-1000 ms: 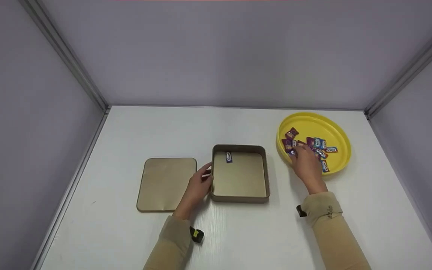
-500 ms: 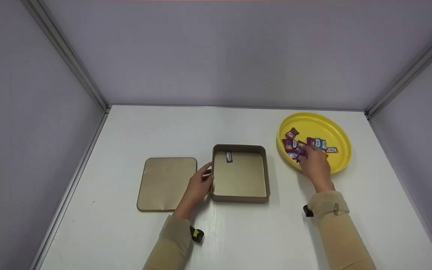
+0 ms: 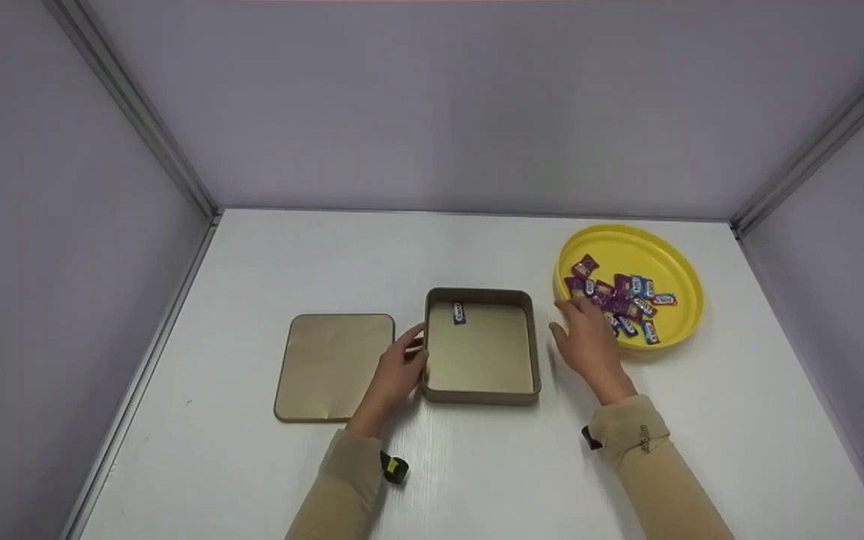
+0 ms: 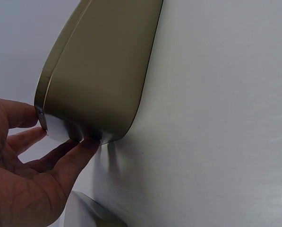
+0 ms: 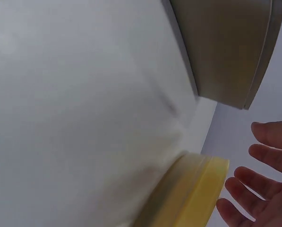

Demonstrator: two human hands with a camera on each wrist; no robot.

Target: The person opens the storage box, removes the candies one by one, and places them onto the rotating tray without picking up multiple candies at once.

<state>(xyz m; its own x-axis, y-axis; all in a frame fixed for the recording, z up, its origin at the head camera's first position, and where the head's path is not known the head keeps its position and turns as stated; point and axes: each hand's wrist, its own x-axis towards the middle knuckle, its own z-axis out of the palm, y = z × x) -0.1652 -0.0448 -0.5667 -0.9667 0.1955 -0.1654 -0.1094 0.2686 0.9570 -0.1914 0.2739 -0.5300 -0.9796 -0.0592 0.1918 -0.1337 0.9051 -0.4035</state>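
In the head view an open square gold tin (image 3: pixel 481 352) stands mid-table, with one small blue-wrapped candy (image 3: pixel 459 313) at its back left. My left hand (image 3: pixel 396 375) touches the tin's left outer wall; in the left wrist view its fingertips (image 4: pixel 89 144) rest against that side. My right hand (image 3: pixel 588 341) hovers at the near-left rim of a round yellow tray (image 3: pixel 676 262), its fingers apart, and the right wrist view shows nothing in them. Several candies in purple wrappers (image 3: pixel 610 296) and blue wrappers (image 3: pixel 650 331) lie in the tray.
A flat gold lid (image 3: pixel 336 366) lies on the white table (image 3: pixel 477 472) left of the tin, partly behind the left hand. Grey panels (image 3: pixel 477 105) rise along the back and both sides.
My right hand first shifted right over the candies, then came left to the tray's near-left rim, uncovering the candies there. The left hand and tin stayed put.
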